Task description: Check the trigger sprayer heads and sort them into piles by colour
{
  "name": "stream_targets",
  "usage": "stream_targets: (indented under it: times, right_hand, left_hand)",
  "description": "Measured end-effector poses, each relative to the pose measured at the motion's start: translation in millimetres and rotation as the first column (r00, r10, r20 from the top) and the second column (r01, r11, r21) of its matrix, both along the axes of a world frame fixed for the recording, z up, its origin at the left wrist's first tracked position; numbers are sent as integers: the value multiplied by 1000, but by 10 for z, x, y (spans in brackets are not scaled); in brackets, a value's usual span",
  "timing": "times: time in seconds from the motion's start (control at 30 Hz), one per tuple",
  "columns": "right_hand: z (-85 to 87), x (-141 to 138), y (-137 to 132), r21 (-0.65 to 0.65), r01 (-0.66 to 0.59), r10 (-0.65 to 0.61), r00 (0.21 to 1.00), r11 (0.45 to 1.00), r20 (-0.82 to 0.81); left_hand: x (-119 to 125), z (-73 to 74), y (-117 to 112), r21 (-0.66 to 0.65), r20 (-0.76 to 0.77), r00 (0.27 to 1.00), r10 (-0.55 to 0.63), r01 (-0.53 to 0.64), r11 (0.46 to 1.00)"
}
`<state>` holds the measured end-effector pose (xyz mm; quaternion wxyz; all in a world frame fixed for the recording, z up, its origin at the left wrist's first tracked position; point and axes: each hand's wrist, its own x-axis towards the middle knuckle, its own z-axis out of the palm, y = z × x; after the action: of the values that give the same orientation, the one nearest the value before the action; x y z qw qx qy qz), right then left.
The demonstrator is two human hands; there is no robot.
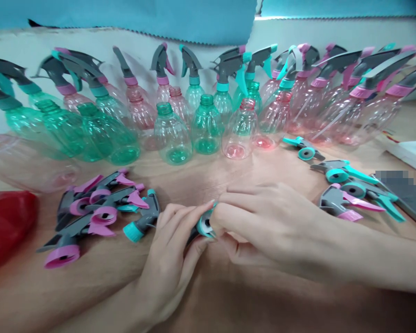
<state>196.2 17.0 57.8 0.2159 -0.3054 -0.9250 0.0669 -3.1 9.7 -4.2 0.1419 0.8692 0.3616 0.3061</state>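
My left hand [175,249] is closed around a grey and teal spray trigger head [205,225], its round collar opening turned toward my right hand. Pinched fingers of my right hand [253,222] meet at that collar; what they grip, if anything, is hidden. Just left of my left hand lies another teal-collared trigger head [143,217]. Beyond it is a pile of pink and grey trigger heads [104,215]. To the right of my right hand rest several loose trigger heads, among them a pink one [339,203] and a teal one [337,175].
Open-necked bottles, such as a green one [173,138] and a pink one [239,132], stand behind my hands. Bottles with trigger heads [223,90] line the wall. A red object [7,226] sits at left, a dark flat device [405,196] at right.
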Motion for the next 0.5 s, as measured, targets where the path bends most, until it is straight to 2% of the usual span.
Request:
stream_targets:
  times: [0.17,0.43,0.5]
  right_hand:
    - [-22,-3,-13,115,7,-9,1000,993,22]
    - [-8,39,-6,5,44,-44,999,999,21]
    - [3,66,6,-21,0,2,998,1000,60]
  left_hand:
    - [4,5,22,-8,48,999,5,-5,1000]
    - [-4,-5,7,-53,11,1000,19,-18,998]
    - [-5,0,7,-33,3,1000,1,-1,999]
